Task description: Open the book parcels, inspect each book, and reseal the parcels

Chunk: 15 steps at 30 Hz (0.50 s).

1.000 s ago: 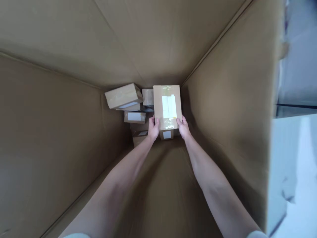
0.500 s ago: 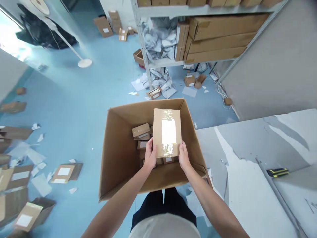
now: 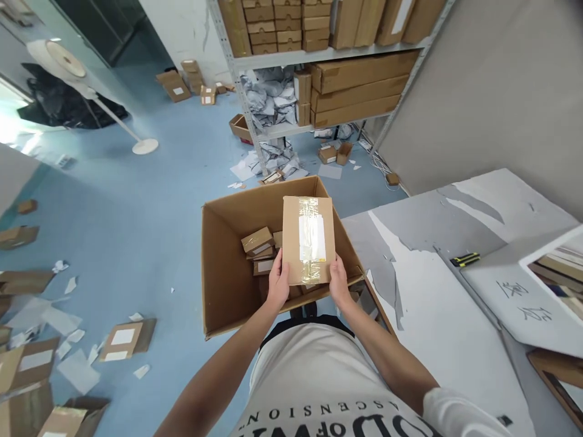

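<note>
Far over on the left, a black bag [image 3: 59, 100] is lying on the blue floor [image 3: 182, 188], and a white fan [image 3: 64, 59] is standing in front of it. Lower down, paper scraps [image 3: 78, 371] are lying all around. An open brown box [image 3: 124, 340] is sitting near them.

Next, a big box [image 3: 223, 261] is standing with its top open, and small boxes [image 3: 258, 241] are resting inside. The left hand [image 3: 277, 282] is holding the left side of a taped box [image 3: 294, 240], with its fingers curling only partly shut around the edge. The taped box is hanging over the big box and hiding some of the small ones. The right hand [image 3: 339, 282] is gripping the other side in the same way. Both arms are reaching over the near rim.

Behind, a metal shelf [image 3: 273, 60] is holding gray bags [image 3: 273, 100] and long boxes [image 3: 359, 91]. On the right, a table [image 3: 455, 315] is standing just beside the big box, crowding that side. Torn paper is covering it, and a black and yellow tool [image 3: 464, 260] is lying there.
</note>
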Tool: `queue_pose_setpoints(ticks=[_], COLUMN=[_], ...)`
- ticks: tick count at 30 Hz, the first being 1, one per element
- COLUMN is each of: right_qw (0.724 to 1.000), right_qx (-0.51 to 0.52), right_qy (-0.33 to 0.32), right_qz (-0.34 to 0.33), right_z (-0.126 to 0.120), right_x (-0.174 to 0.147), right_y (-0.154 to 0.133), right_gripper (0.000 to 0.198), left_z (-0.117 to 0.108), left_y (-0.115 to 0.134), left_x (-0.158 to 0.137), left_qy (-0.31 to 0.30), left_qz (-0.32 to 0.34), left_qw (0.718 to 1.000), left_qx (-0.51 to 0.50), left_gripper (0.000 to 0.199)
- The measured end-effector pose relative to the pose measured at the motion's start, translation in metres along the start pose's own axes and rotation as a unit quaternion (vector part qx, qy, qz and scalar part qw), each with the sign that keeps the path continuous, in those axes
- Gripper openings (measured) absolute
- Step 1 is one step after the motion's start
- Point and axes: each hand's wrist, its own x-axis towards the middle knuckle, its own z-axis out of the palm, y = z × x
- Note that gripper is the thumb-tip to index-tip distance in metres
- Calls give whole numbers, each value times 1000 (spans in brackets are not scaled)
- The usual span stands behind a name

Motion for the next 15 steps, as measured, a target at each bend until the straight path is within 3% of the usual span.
queue_pose_setpoints(ticks=[4,7,11,15], right_qw=[998,992,974,933], right_qx=[22,1,-9,-8], right_qy=[53,119,220,357], right_qz=[-15,-28,-48,-41], right_z=[-13,-34,-76,-122], right_x=[-11,-23,-44,-77], right_y=[-8,-13,-12,-6], right_gripper=[73,76,73,74], left_z=[13,36,86,146], left_y=[7,9,1,-13], left_x=[1,1,2,-13], left_qy=[-48,-102,-211,-334], left_qz=[7,5,0,-3], left_qw=[999,995,977,942], left_qx=[-2,0,-1,17], left_gripper=[63,63,63,63])
